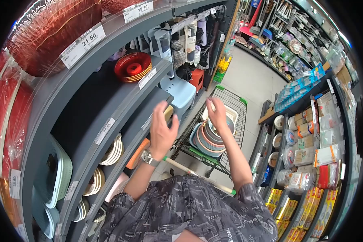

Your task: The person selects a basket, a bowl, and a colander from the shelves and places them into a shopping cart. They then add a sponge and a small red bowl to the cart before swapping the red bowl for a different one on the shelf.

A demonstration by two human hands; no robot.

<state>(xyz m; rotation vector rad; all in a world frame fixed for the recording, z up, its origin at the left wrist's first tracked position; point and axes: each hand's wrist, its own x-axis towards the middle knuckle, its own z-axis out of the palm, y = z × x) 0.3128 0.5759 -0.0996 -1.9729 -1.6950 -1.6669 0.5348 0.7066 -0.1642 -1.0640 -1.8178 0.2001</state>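
My left hand [162,127], with a watch [150,158] on its wrist, is raised beside the shelf edge. Its fingers and thumb are apart and hold nothing. Over the far part of the shopping cart [246,111] hovers my right hand [218,115], its fingers loosely bent and partly hidden, with no object visible in it. Below that hand, a stack of round basins or bowls [207,141] with pale rims sits in the cart. A cream container [230,113] lies behind them, partly covered by my hand. The cart's handle [197,176] crosses in front of my body.
On the left shelves are red dishes [133,69], nested bowls [115,151] and green baskets [60,171]. A light-blue stool [178,92] stands past the shelf end. Packaged goods fill the right shelves [306,149]. The tiled aisle [252,74] runs ahead.
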